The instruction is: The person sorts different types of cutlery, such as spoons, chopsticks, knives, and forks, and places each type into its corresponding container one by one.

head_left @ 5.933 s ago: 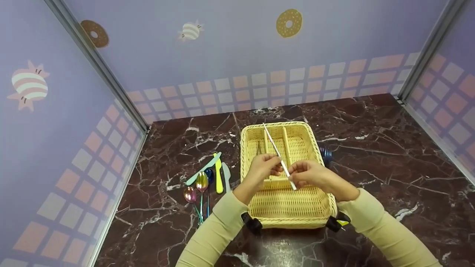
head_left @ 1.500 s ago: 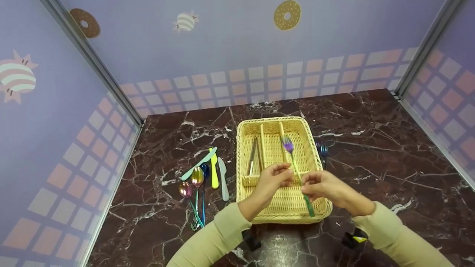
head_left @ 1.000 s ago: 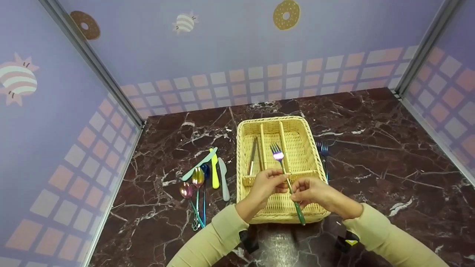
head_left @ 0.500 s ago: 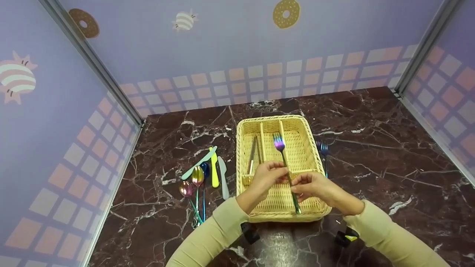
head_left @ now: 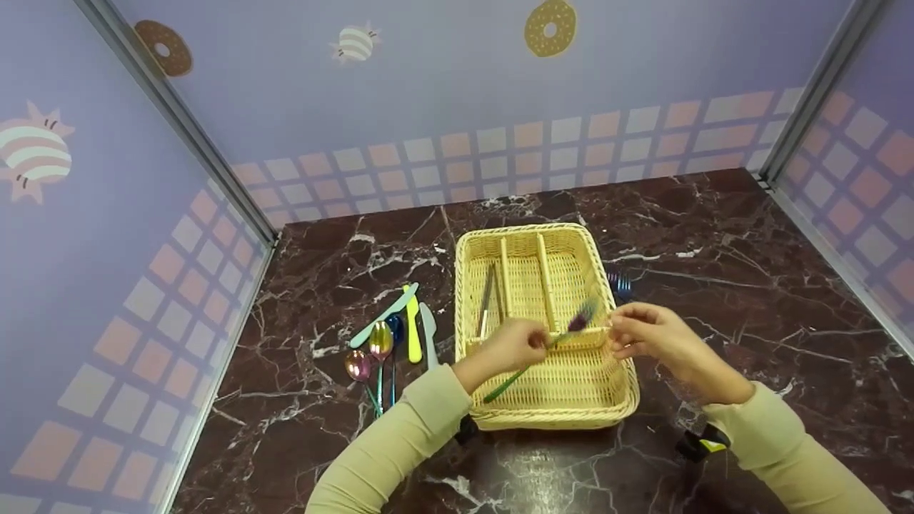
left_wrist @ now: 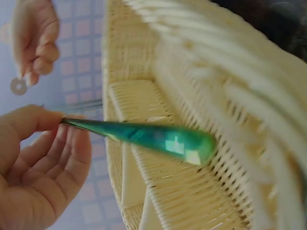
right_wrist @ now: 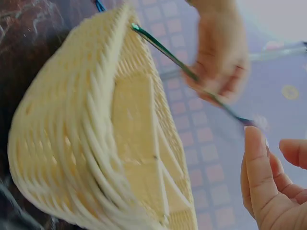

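Note:
Over the front section of a pale yellow woven basket (head_left: 550, 421), my left hand (head_left: 510, 350) pinches a fork (head_left: 503, 387) with a green handle and a purple head. The handle slants down to the left and the blurred tines point up to the right. In the left wrist view, thumb and fingertips hold the fork's handle (left_wrist: 144, 136) at its thin part. My right hand (head_left: 660, 339) is by the basket's right rim, near the tines. The right wrist view shows its thumb and fingers (right_wrist: 259, 177) apart, holding nothing.
Thin metal utensils (head_left: 488, 300) lie in the basket's left compartment. Left of the basket are a teal knife (head_left: 385, 316), a yellow knife (head_left: 414, 335), a grey knife (head_left: 428, 332) and several shiny spoons (head_left: 380, 341). Blue forks (head_left: 621, 285) lie against its right side.
Earlier a white stick-like item was in both hands, then the fork. Since half a second ago, my right hand has let go and moved right. The fork has swung its tines to the right.

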Available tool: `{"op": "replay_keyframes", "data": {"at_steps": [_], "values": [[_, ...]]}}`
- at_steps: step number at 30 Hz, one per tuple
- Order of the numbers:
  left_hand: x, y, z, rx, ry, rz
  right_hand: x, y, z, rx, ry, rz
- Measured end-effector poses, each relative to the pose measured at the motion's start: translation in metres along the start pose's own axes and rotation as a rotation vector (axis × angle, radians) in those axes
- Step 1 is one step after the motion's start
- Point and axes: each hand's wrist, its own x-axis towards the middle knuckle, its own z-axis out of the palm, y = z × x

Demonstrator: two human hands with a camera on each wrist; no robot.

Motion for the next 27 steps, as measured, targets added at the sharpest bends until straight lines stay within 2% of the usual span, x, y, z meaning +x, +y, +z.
{"op": "replay_keyframes", "data": {"at_steps": [3, 6, 8, 12, 16, 21, 24, 27], "values": [[0.000, -0.001, 0.009, 0.256, -0.162, 0.084, -0.001, -0.002, -0.008, 0.030, 0.009, -0.002], [0.003, -0.001, 0.017, 0.438, -0.266, 0.127, -0.003, -0.002, -0.013, 0.023, 0.004, 0.001], [0.005, 0.001, 0.023, 0.530, -0.305, 0.149, -0.004, -0.002, -0.016, 0.017, 0.003, -0.002], [0.009, 0.002, 0.034, 0.579, -0.388, 0.151, -0.007, 0.000, -0.020, 0.023, -0.012, -0.005], [0.010, -0.001, 0.047, 0.581, -0.458, 0.180, -0.008, 0.001, -0.022, 0.052, -0.044, -0.011], [0.012, -0.008, 0.053, 0.620, -0.442, 0.206, -0.009, 0.002, -0.023, 0.051, -0.067, -0.031], [0.012, -0.008, 0.049, 0.627, -0.430, 0.209, -0.010, 0.001, -0.025, 0.030, -0.068, -0.021], [0.011, -0.006, 0.040, 0.617, -0.422, 0.241, -0.011, 0.001, -0.027, 0.034, -0.079, -0.021]]}}
